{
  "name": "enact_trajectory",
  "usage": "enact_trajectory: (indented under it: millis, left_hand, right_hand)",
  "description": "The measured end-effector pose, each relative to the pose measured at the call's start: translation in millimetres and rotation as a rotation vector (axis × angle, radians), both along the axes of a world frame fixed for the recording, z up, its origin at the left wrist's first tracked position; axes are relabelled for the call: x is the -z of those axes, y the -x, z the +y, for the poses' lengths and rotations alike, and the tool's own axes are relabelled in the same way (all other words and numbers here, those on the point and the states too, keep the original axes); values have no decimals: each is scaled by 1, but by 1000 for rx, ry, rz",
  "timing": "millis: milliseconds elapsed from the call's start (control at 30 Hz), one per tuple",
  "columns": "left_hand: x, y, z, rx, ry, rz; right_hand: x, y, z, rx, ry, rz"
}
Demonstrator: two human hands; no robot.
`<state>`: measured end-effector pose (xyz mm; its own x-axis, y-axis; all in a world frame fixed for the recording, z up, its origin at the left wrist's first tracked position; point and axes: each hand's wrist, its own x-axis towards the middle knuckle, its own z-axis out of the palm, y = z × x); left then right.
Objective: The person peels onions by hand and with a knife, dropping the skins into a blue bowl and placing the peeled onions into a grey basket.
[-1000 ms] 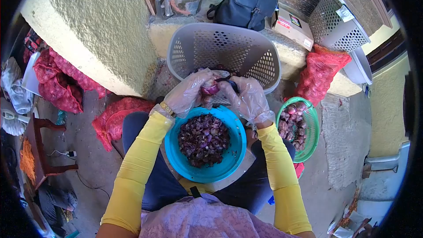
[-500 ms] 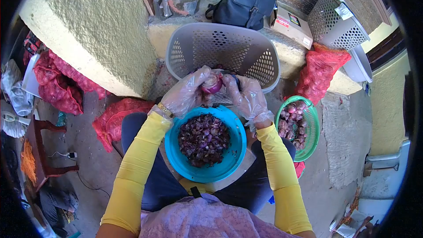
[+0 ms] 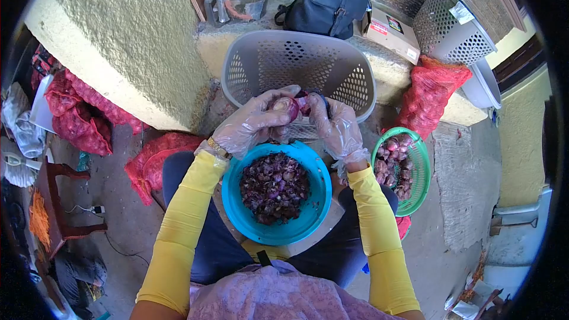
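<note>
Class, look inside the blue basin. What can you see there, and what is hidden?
The blue basin holds a heap of dark purple onion peelings. Anything under the heap is covered.

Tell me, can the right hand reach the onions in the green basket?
Probably yes: nothing visible blocks the way from the right hand to the onions in the green basket, whose top is open. That hand is busy at the onion in the left hand, though.
</note>
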<state>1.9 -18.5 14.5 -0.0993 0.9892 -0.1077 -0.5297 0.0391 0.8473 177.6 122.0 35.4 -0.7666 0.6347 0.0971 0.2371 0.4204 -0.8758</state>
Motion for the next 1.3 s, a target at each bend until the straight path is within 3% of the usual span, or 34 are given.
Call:
enact_trajectory:
  millis: [200, 267, 467, 567, 667, 867, 967, 1033, 1067, 1133, 1200, 1300]
  left_hand:
    - [15, 5, 1, -14, 19, 1]
    - [10, 0, 1, -60, -96, 9]
    - [5, 5, 3, -51, -8, -99]
    - [2, 0, 2, -78, -46, 37]
    - [13, -1, 4, -67, -81, 19]
    - [16, 6, 4, -69, 6, -73]
    - [20, 8, 3, -96, -71, -90]
    - [18, 8, 1, -133, -68, -115]
    - [16, 8, 1, -172, -66, -138]
    - [10, 8, 1, -182, -91, -163]
    - [6, 6, 0, -190, -115, -190]
    - [7, 5, 0, -226, -113, -171]
  right_hand:
    - [-2, 0, -1, 61, -19, 44]
    - [-1, -1, 0, 75, 29, 40]
    - [-3, -5, 2, 99, 33, 30]
    - [-5, -7, 0, 63, 30, 95]
    - [-4, -8, -4, 3, 34, 132]
    - [1, -11, 4, 110, 118, 269]
    - [-9, -24, 8, -16, 101, 222]
    - [-18, -31, 7, -238, 167, 10]
    - [-20, -31, 5, -238, 167, 12]
    - [-24, -31, 2, -410, -1, -109]
    - [-26, -31, 0, -428, 64, -241]
    - [-26, -22, -4, -529, -135, -427]
